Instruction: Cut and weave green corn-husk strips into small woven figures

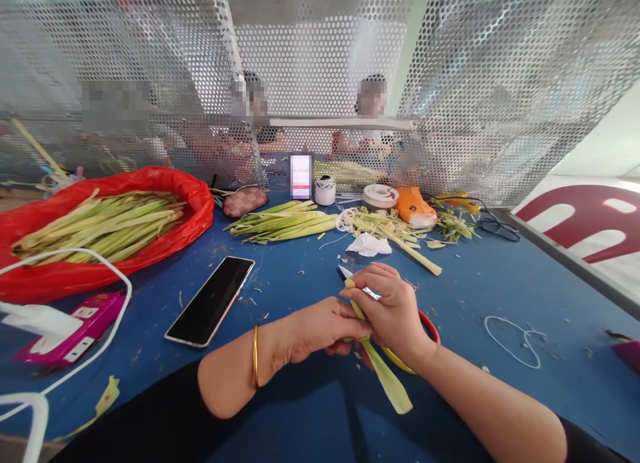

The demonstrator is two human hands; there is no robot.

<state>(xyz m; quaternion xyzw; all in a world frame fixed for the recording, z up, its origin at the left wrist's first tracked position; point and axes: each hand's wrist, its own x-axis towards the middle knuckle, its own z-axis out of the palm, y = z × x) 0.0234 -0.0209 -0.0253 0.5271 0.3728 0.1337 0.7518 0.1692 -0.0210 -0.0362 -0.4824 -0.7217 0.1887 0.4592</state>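
Note:
A pale green leaf strip [387,376], which looks like corn husk, runs between my hands with its broad end hanging toward me. My left hand [325,326], with a gold bangle at the wrist, is closed on its middle. My right hand [393,306] pinches the narrow upper end between thumb and fingers. Scissors are also in my right hand; a blade [344,272] points out to the far left, and the red and yellow handle [431,326] shows below the palm. The palm hides the scissors' middle, and the left fingertips are partly covered.
A red bag [193,233] of leaves stands left, near a phone [213,303] and a purple power strip [83,329]. Leaf bundles [285,223], tissue [369,244], a tape roll [380,196] and an orange packet [415,206] lie ahead. A perforated metal screen [320,56] rises behind.

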